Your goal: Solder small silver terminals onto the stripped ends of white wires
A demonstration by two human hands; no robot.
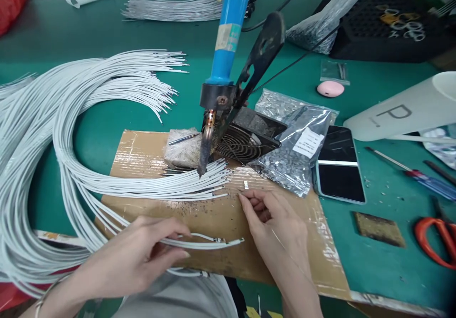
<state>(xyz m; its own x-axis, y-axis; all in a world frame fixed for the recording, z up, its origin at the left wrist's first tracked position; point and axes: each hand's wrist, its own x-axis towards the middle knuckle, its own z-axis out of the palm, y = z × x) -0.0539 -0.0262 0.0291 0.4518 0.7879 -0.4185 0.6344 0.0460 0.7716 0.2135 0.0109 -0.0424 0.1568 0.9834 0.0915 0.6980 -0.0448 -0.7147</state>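
Observation:
My left hand [156, 249] is closed round a pair of white wires [210, 244], whose tips point right over the cardboard [285, 261]. Small metal parts show on the upper wire. My right hand [272, 218] is pinched, thumb against index finger, low over the cardboard; whatever lies between the fingertips is too small to make out. Just above those fingertips sits a small pale metal piece [246, 184]. A blue soldering iron [206, 142] hangs tip down in a black holder, above the ends of a thick bundle of white wires [142, 187].
Large coils of white wire [32, 152] cover the left side. Behind the cardboard are a black fan [238, 142] and a bag of small parts [295, 156]. A phone [340, 171], screwdriver [423, 180], red scissors [432, 242] and a white cup [402, 109] lie at right.

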